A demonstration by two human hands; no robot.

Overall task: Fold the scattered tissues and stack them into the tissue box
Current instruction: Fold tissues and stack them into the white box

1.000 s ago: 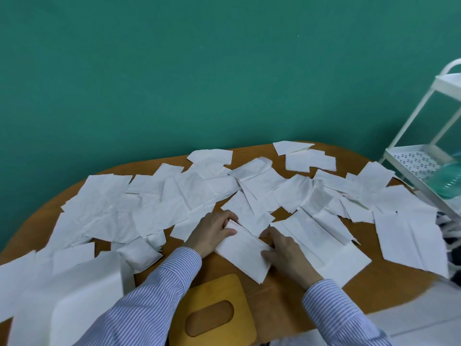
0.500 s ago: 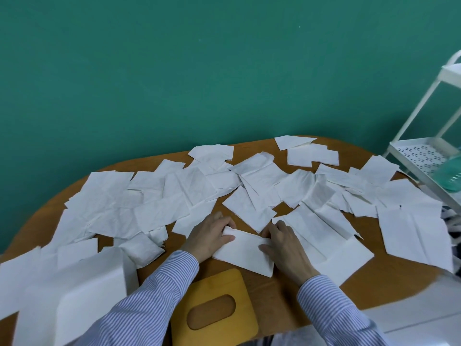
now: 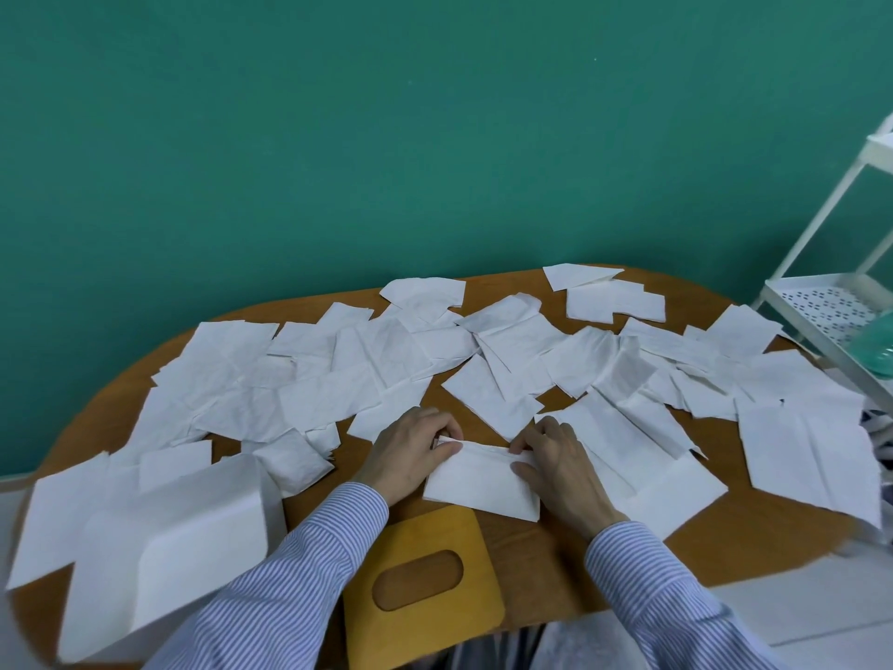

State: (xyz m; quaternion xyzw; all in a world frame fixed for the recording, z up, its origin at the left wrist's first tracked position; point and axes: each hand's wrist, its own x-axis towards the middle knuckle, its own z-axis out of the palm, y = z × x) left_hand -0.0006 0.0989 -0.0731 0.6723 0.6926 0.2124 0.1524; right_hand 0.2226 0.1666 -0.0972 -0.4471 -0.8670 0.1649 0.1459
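Observation:
A folded white tissue (image 3: 483, 481) lies on the wooden table (image 3: 754, 529) between my hands. My left hand (image 3: 410, 452) pinches its upper left corner with curled fingers. My right hand (image 3: 560, 456) holds its upper right edge, thumb on top of the sheet. Just below the tissue lies the tan wooden tissue box lid (image 3: 420, 580) with an oval slot. The white tissue box (image 3: 159, 544) stands at the near left, partly under loose sheets. Several unfolded tissues (image 3: 338, 374) cover the table from left to right.
A white metal cart (image 3: 831, 307) stands to the right of the table with a teal object (image 3: 882, 348) on its shelf. A teal wall rises behind the table. Bare wood shows along the near right edge.
The tissue has been folded over toward me into a narrower strip. Both hands slid up to its far folded edge.

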